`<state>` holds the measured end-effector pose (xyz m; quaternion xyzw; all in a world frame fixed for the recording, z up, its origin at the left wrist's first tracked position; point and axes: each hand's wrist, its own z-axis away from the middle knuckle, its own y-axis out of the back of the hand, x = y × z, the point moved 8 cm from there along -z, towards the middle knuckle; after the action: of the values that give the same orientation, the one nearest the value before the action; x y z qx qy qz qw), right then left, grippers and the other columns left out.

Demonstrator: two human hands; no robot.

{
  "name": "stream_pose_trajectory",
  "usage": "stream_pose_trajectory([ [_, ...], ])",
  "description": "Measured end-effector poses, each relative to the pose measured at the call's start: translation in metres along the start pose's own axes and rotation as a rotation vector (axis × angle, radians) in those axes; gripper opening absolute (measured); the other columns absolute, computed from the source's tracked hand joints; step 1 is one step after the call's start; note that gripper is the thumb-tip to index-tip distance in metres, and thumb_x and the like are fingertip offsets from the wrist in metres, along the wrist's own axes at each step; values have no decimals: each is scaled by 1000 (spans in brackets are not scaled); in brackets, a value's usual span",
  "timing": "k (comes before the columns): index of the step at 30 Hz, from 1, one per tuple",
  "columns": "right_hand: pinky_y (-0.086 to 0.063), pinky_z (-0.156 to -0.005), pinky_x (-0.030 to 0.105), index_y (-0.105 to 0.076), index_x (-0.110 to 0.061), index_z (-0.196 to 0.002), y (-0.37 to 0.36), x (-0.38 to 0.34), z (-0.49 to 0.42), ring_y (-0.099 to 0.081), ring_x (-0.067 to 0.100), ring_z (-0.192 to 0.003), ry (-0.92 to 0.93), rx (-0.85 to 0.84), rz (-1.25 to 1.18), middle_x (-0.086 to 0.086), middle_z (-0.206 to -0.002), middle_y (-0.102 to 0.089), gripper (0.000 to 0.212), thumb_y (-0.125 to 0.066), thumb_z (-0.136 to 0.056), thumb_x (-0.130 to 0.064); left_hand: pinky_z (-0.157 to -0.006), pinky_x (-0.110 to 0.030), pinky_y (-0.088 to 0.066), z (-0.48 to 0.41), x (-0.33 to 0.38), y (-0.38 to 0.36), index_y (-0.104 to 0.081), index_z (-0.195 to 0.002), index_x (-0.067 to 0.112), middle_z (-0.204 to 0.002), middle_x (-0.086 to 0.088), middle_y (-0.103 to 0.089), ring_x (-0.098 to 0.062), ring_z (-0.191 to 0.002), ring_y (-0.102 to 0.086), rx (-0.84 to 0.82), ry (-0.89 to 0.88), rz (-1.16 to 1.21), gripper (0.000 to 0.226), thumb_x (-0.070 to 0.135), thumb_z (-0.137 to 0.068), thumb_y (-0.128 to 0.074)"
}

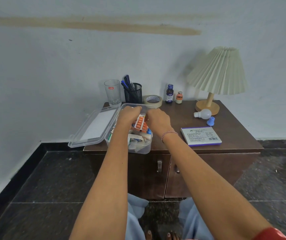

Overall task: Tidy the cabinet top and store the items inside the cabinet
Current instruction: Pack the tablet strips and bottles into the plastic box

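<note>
A clear plastic box (144,148) stands on the left of the dark wooden cabinet top (182,115), its lid (95,127) hinged open to the left. The box holds medicine packs and small items. Both hands are over the box. My left hand (128,115) and my right hand (157,120) pinch a blister strip of orange pills (140,125) between them, held tilted above the contents. The cabinet's two doors (156,174) below are closed.
Along the back stand a drinking glass (112,92), a black mesh pen holder (133,93), a tape roll (152,100), two small bottles (170,94), and a pleated lamp (215,80). A light bulb (203,114), blue cap (210,121) and stamp-pad box (201,135) lie at right.
</note>
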<state>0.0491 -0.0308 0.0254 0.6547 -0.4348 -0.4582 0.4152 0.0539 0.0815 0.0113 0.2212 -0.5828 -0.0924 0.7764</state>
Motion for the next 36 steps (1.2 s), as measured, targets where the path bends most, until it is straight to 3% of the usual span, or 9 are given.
stream_pose_trajectory([
  [5,-52,-79,32,-69,-13,-112,6,-3,-1,-65,25,-98,12,45,3,11,-108,-68,24,-60,-89,-10,-77,-33,-49,0,1,1,-57,-114,8,-102,-9,-57,-23,-89,-57,3,0,-22,35,33,-92,-46],
  [8,-52,-79,31,-69,-13,-112,7,-2,-3,-66,25,-98,4,53,4,11,-108,-69,24,-61,-89,-11,-73,-32,-48,0,1,0,-56,-117,9,-104,-8,-55,-22,-91,-56,2,2,-45,36,34,-93,-46],
  [12,-54,-82,32,-69,-13,-112,11,-2,-2,-65,25,-99,-31,69,-31,11,-109,-69,24,-56,-92,-10,-81,-36,-51,-3,2,5,-58,-110,9,-103,-9,-58,-24,-96,-58,35,-27,-17,31,32,-93,-47],
  [19,-51,-81,33,-68,-11,-110,39,7,-2,-64,26,-100,-117,164,-207,11,-111,-67,26,-48,-94,-14,-89,-43,-51,9,21,8,-51,-69,16,-90,-12,-61,-26,-85,-58,92,-166,106,26,28,-92,-47],
  [25,-48,-91,31,-68,-9,-110,47,51,0,-63,26,-104,-242,199,-529,13,-110,-69,28,-48,-91,-8,-92,-46,-49,28,36,-12,-52,-69,18,-92,-13,-63,-26,-89,-60,94,-190,216,21,21,-90,-49],
  [29,-41,-96,28,-65,-5,-117,45,84,-3,-58,28,-114,-335,183,-606,16,-120,-65,31,-48,-92,-8,-95,-45,-50,24,53,-24,-62,-92,3,-108,-22,-66,-34,-104,-63,80,-194,249,20,17,-88,-48],
  [33,-36,-98,27,-60,-1,-122,41,108,-18,-53,32,-119,-350,146,-557,17,-133,-55,34,-45,-92,-6,-83,-30,-47,1,51,-58,-66,-104,-3,-112,-29,-64,-36,-102,-63,46,-168,264,27,12,-89,-49],
  [34,-36,-98,28,-61,1,-120,42,113,-25,-53,33,-119,-339,146,-542,19,-130,-55,33,-44,-92,-6,-77,-27,-43,-6,52,-67,-66,-106,-3,-109,-29,-64,-41,-105,-61,34,-149,254,28,11,-90,-49],
  [36,-39,-93,30,-64,7,-111,44,126,-40,-55,35,-115,-341,133,-545,25,-119,-61,30,-44,-91,-4,-65,-25,-38,-17,60,-85,-64,-108,-3,-86,-24,-61,-29,-85,-59,-29,-111,247,27,9,-90,-47],
])
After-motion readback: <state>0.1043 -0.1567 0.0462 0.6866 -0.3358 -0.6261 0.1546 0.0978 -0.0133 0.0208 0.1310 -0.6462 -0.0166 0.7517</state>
